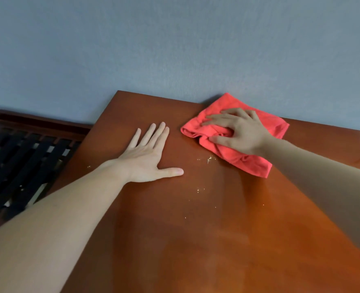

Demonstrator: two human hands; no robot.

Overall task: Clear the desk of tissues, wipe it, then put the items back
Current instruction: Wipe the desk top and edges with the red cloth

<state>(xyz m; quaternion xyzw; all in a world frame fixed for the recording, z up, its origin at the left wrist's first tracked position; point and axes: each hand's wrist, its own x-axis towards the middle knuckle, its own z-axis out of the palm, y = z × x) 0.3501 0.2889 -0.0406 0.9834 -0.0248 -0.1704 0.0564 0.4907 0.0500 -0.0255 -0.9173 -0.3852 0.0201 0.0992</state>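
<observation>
We have our left hand [147,157] laid flat on the desk [196,229], palm down, fingers straight and close together, thumb spread out toward the right. It rests a little inside the desk's left edge, which runs on a slant from the far left corner down toward us.

Our right hand [240,134] sits on top of the red cloth [253,163]. Its fingers are bent and spread, and the thumb gathers a fold of fabric against them, so it grips the cloth and presses it onto the wood. The cloth lies crumpled at the back of the desk, right of our left hand and apart from it. Its far corner reaches the line where the desk's back edge meets the grey-blue wall [174,49].

Small pale crumbs [210,159] lie just beside the near-left side of the cloth, and a few more specks are scattered nearer to us, between our forearms.

From the hands toward us the reddish-brown top stretches wide and bare. Beyond the left edge, lower down, stands a slatted wooden frame [26,157] with dark bars.
</observation>
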